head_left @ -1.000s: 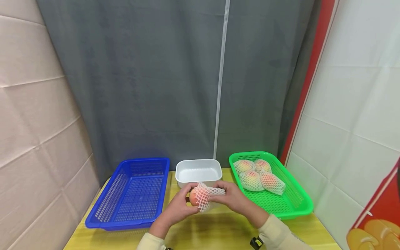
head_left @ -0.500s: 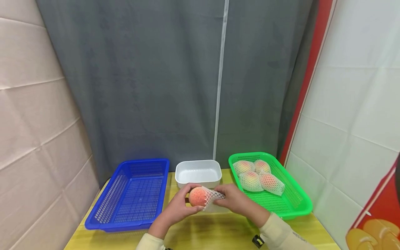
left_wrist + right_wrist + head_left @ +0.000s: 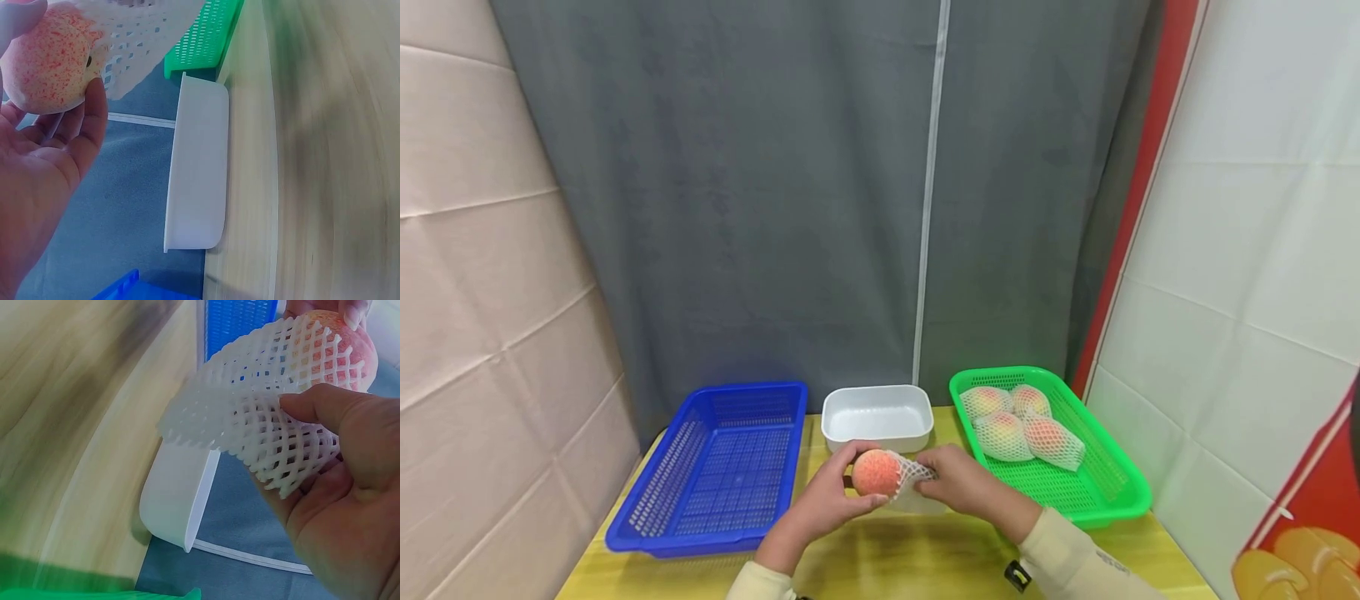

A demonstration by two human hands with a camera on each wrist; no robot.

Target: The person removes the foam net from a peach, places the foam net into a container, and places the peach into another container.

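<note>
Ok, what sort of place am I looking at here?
Likely a small makeshift work booth, perhaps staged: a gray curtain hangs behind a wood-grain table, and creased panels stand on both sides.

I see table (image 3: 880, 554) wood-grained, light sheen. Near left edge, blue basket (image 3: 737, 471): smooth perforated plastic, slightly glossy. By far edge, white tub (image 3: 878, 410): smooth plastic, soft gloss. Toward far right corner, green basket (image 3: 1060, 497): shiny perforated plastic. Above table, I make out fruit (image 3: 876, 473): matt, rough-looking; mesh sleeve (image 3: 212, 412): matt, foam-like plastic. Beyond far edge, grey curtain (image 3: 775, 208): matt cloth.
</note>
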